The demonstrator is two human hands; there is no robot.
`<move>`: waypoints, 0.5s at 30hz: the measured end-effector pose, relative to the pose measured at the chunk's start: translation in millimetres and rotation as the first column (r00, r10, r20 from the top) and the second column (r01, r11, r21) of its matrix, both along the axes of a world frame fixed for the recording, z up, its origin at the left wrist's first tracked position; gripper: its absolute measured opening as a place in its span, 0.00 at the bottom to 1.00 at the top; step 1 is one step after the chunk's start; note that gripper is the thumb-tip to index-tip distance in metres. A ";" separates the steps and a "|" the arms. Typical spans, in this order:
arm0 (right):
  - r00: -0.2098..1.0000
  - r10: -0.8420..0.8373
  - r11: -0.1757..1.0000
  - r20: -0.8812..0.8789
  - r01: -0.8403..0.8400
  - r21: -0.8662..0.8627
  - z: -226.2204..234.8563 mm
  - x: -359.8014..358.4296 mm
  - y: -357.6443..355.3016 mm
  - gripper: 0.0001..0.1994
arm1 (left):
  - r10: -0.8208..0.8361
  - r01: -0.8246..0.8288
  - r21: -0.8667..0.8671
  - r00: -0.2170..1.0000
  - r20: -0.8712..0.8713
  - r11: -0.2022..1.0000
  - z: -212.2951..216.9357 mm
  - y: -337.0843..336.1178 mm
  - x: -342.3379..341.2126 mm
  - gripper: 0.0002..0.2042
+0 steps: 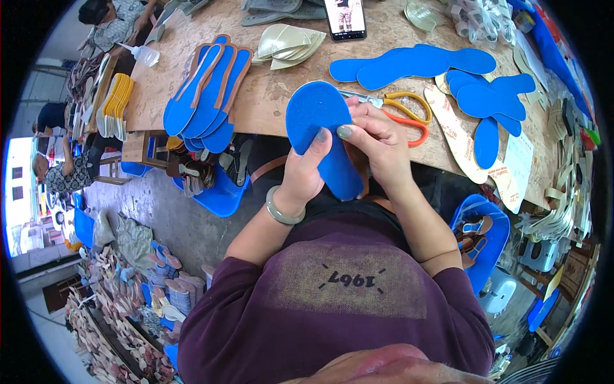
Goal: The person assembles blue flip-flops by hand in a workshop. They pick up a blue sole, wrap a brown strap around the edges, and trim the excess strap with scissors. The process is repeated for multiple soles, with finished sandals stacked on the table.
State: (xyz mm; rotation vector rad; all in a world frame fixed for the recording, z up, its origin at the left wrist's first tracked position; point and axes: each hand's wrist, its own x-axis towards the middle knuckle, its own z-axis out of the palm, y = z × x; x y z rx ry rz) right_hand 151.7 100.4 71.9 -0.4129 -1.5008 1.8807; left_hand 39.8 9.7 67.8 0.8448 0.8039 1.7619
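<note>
Left hand (306, 168) and right hand (377, 146) both grasp a blue shoe insole (320, 131) (orange-handled scissors (406, 115) lie just beyond the right hand).

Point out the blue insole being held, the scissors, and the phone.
blue insole (316, 118), head view, its wide upper half.
scissors (409, 112), head view, yellow and orange handle loops.
phone (345, 18), head view, its screen.

A shoemaking workshop; blue insoles (211, 89) stacked on a worn table (268, 96); sandals heaped on the floor (160, 211).
</note>
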 end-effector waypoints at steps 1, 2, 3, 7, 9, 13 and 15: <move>1.000 0.000 0.998 -0.012 -0.001 -0.064 -1.8 -3.0 -2.8 0.09 | 0.021 -0.021 -0.028 1.000 -0.008 0.999 3.6 0.3 1.1 0.25; 1.000 0.020 0.985 0.021 -0.016 -0.174 -2.5 -3.3 -5.9 0.10 | 0.056 -0.056 -0.031 0.998 -0.006 0.998 4.0 0.6 1.1 0.25; 0.998 0.042 0.959 0.051 -0.026 -0.282 -3.6 -2.1 -10.2 0.10 | 0.090 -0.091 -0.033 0.996 -0.005 0.995 4.2 1.1 0.9 0.24; 0.989 -0.069 0.968 0.130 0.098 -0.230 -20.9 7.2 -20.6 0.12 | 0.162 -0.161 -0.024 0.985 0.065 0.987 7.1 -0.4 -4.9 0.23; 0.981 -0.142 0.976 0.132 0.161 -0.148 -15.1 8.9 -19.8 0.10 | 0.139 -0.139 -0.007 0.987 0.082 0.990 7.7 0.9 -6.3 0.23; 0.979 -0.122 0.990 0.164 0.132 -0.049 -8.9 4.6 -17.5 0.07 | 0.222 -0.218 -0.043 0.968 0.116 0.975 16.8 -1.8 -1.2 0.24; 0.985 -0.069 0.995 0.156 0.080 -0.064 -15.1 3.6 -19.0 0.08 | 0.220 -0.224 0.053 0.973 0.064 0.973 15.4 -0.2 -6.7 0.23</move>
